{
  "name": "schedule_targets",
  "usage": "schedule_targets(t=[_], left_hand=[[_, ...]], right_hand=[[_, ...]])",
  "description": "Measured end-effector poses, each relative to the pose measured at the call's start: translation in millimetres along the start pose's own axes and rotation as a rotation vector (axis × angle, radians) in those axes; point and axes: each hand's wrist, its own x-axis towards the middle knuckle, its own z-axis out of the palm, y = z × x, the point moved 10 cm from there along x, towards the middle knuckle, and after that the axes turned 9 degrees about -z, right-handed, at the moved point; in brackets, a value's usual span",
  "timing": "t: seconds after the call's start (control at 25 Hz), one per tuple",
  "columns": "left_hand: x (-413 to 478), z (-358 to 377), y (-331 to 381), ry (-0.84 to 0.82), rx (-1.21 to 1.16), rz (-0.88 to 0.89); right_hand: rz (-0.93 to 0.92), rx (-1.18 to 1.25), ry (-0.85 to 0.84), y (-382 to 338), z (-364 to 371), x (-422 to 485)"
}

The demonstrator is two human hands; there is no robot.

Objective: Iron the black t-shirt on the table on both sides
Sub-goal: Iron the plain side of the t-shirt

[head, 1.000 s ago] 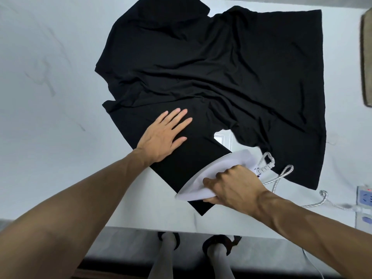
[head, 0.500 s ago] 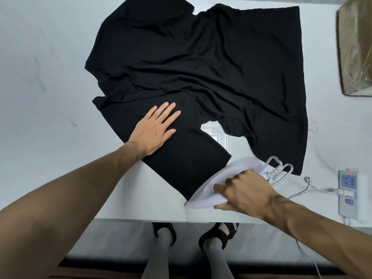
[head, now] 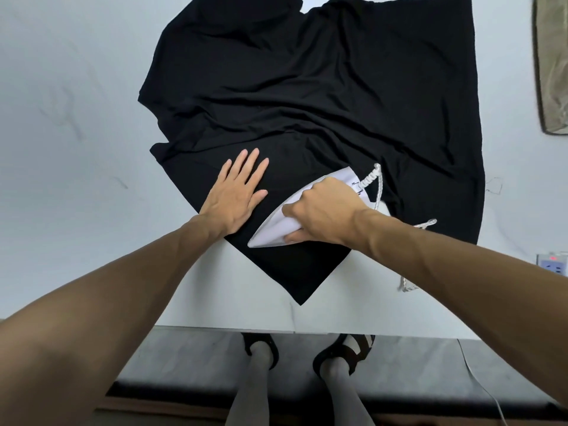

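Both hands work on the black t-shirt (head: 307,87), which lies wrinkled across the middle of the white table (head: 76,149). The left hand (head: 236,198), fingers straight and a little spread, presses its near part flat, probably to keep the cloth tight. At its 3 o'clock, the right hand (head: 319,210) grips the iron (head: 273,232), tip toward 8 o'clock.

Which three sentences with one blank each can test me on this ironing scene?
1. The left hand lies ____ on the black t-shirt, with its fingers straight.
2. The right hand grips the iron, whose colour is ____.
3. The power strip lies to the ____ of the t-shirt.

Missing words: flat; white; right.
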Motion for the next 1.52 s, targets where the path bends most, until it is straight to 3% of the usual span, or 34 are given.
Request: schedule_targets(t=[0.32,0.52,0.84,0.96,1.08,1.16,1.32,1.44,1.52], left_hand=[[1,2,0,0.031,0.05,-0.005],[1,1,2,0.026,0.051,-0.001],[2,-3,-1,-0.135,-0.101,0.017],[2,-8,-9,-0.176,-0.186,0.072],[0,-2,-13,-0.215,-0.04,0.104],[2,1,-13,-0.221,-0.005,0.101],[5,-5,-12,-0.227,-0.036,0.082],[3,-9,-9,-0.262,-0.042,0.042],[2,-15,-4,-0.295,-0.051,-0.005]], right_hand=[[0.062,0.055,-0.047,1,25,-44],[-0.01,0.077,-0.037,-15,41,-61],[-0.027,0.145,-0.113,-28,49,-93],[-0.044,0.109,-0.001,-34,22,-53],[-0.099,0.023,0.093,-58,-11,-8],[-0.068,0.066,-0.061,-62,3,3],[-0.102,-0.013,0.009,-67,3,-25],[-0.116,0.063,-0.153,-70,35,-55],[-0.071,0.162,-0.168,-63,44,-76]])
